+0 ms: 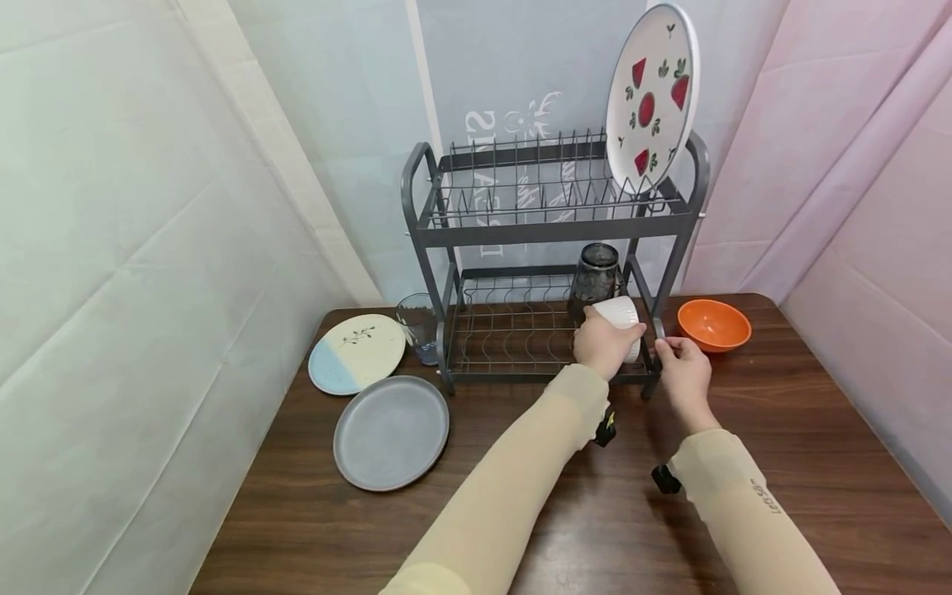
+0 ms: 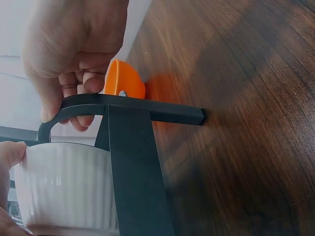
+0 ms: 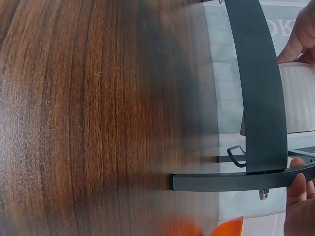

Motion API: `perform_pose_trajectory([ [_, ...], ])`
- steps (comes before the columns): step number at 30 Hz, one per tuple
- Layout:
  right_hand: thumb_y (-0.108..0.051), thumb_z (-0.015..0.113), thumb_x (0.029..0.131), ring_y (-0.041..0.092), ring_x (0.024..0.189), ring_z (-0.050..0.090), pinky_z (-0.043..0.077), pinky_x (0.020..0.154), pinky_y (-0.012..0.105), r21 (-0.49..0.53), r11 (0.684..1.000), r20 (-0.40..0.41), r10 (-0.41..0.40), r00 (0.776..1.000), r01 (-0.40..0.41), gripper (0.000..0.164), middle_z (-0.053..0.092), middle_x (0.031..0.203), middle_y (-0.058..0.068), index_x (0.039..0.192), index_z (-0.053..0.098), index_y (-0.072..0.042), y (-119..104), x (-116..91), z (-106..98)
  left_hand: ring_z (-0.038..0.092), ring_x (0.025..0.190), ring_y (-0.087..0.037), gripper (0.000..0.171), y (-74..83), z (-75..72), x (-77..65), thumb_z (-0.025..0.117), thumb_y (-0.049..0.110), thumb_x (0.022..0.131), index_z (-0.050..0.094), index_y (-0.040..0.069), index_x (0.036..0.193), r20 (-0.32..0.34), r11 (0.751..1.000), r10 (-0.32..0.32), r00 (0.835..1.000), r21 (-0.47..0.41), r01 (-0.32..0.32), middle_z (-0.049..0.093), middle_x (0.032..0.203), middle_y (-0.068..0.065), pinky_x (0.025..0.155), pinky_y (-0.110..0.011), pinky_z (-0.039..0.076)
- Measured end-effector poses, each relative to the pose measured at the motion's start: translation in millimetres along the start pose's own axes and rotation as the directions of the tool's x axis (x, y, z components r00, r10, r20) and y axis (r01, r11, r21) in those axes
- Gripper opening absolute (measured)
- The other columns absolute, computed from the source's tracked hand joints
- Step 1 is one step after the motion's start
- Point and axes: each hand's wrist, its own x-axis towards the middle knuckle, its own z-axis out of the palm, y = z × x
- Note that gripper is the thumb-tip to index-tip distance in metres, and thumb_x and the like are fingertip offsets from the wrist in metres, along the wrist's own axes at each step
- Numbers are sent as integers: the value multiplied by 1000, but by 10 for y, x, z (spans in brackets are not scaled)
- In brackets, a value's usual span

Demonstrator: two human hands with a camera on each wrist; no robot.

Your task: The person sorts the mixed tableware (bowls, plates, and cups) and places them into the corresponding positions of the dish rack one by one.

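Observation:
My left hand (image 1: 601, 340) grips a white ribbed bowl (image 2: 69, 187), thumb on its side, at the right end of the dish rack's lower tier. The bowl is tipped on its side, with a dark glass (image 1: 595, 281) upside down just behind it. With thumb and fingers, my right hand (image 1: 684, 376) pinches the front right post of the grey dish rack (image 1: 550, 231). In the right wrist view, that post lies between the thumb and fingers of the right hand (image 3: 299, 201). Part of the bowl is hidden by the left hand.
A large plate with strawberry-red designs (image 1: 650, 99) stands upright in the upper tier. An orange bowl (image 1: 714, 325) sits right of the rack. On the left are a clear glass (image 1: 419, 326), a blue-and-cream plate (image 1: 357, 354) and a grey plate (image 1: 391, 433) on the wooden table (image 1: 595, 529).

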Motion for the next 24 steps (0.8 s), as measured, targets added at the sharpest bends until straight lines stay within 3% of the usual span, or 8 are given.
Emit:
perform_pose_trajectory([
  [8, -33, 45, 90, 1, 75, 53, 40, 64, 8, 1, 1000, 1, 3, 1000, -3, 37, 58, 86, -2, 112, 55, -5, -13, -13, -2, 56, 91, -21, 86, 22, 40, 14, 64, 59, 67, 32, 12, 132, -22, 999, 43, 999, 33, -43, 62, 98, -2, 68, -30, 46],
  [13, -32, 46, 90, 1, 74, 53, 40, 63, 8, 7, 1000, -12, -1, 1000, 1, 36, 59, 85, -2, 112, 54, -4, -12, -11, 0, 57, 93, -21, 85, 18, 46, 39, 60, 62, 67, 33, 14, 132, -16, 993, 82, 996, 91, -81, 62, 101, -2, 71, -31, 46],
  [24, -30, 47, 89, -4, 69, 51, 40, 62, 8, 8, 1000, -33, -12, 999, 13, 34, 59, 83, -4, 110, 56, -5, 9, -2, 20, 55, 98, -22, 87, 8, 71, 47, 58, 64, 68, 30, 15, 134, -13, 987, 91, 996, 137, -88, 60, 107, -2, 75, -33, 46],
])
